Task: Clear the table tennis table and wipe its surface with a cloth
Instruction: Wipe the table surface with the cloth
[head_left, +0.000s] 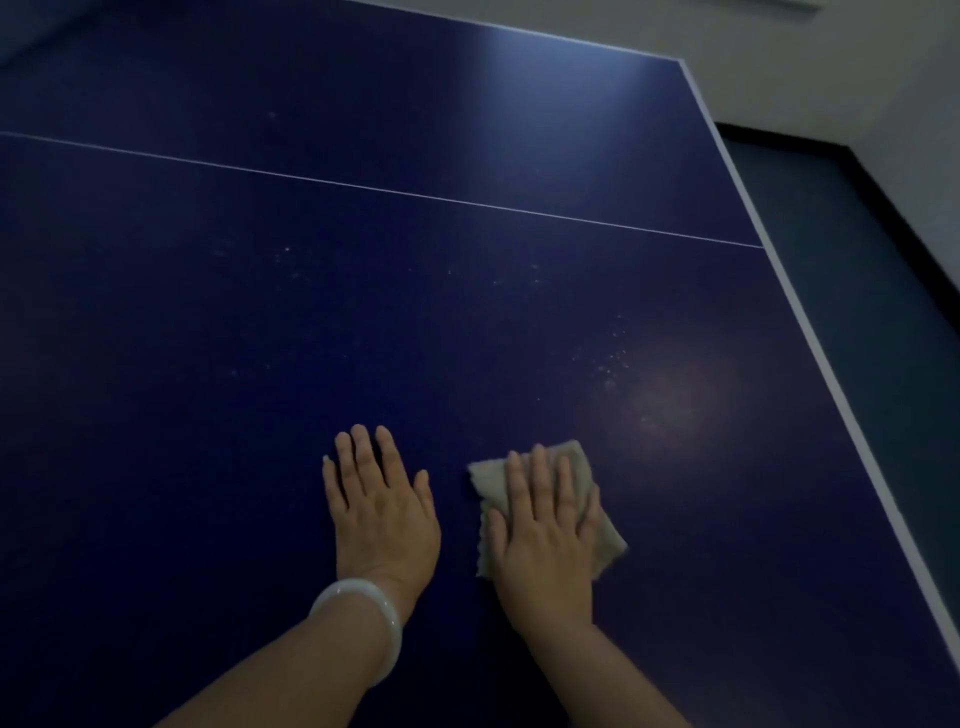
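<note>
Pressing one cloth (582, 470) flat, right hand (540, 540), left hand (382, 509) bare on one table (260, 338)

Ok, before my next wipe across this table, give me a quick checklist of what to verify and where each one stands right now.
1. Cloth flat under the right hand: ok.
2. Left hand flat on the table, off the cloth: ok.
3. Path ahead free of objects: ok.
4. White specks ahead of the cloth wiped away: not ok.
5. Cloth clear of the table's right edge: ok.
6. Cloth damp or clean enough: cannot tell.
</note>
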